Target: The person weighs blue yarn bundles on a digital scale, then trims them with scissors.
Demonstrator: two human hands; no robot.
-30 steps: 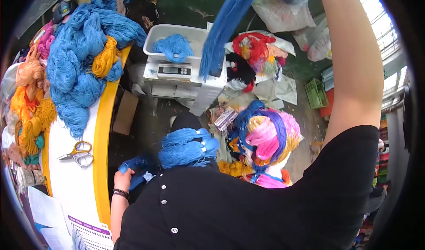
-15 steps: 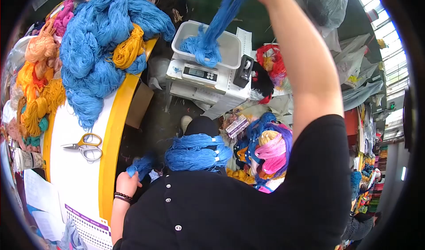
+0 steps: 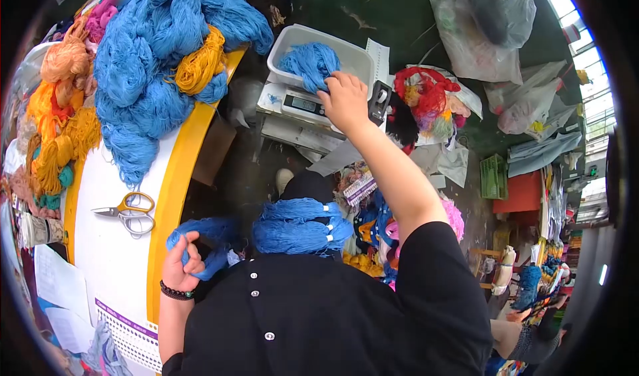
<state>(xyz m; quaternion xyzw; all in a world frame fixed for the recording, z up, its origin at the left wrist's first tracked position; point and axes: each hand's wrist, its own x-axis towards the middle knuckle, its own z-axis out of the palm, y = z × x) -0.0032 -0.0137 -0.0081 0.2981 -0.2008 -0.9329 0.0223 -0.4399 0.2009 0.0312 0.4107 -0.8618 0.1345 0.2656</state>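
Note:
At the yellow table edge, my left hand [image 3: 182, 264] is closed around a length of blue yarn [image 3: 216, 229], which hangs toward my lap and is partly blurred. My right hand [image 3: 347, 101] is at the front rim of a white plastic tub [image 3: 365, 61], thumb and fingers closed on the edge of a bundle of blue yarn [image 3: 309, 61] lying in it. Under the tub is a digital scale [image 3: 305, 104] with a small display. Two banded blue skeins [image 3: 299, 226] lie across my lap.
A large heap of blue yarn [image 3: 143, 63] and a yellow skein [image 3: 201, 61] cover the far end of the white table [image 3: 100, 243]. Scissors [image 3: 130, 211] lie nearer. Beside the scale sits a black tape dispenser [image 3: 380, 103]. Plastic bags [image 3: 489, 29] lie on the floor at right.
My right hand has come down from above the tub, and the yarn it held up now lies inside. My left hand has risen slightly with its yarn.

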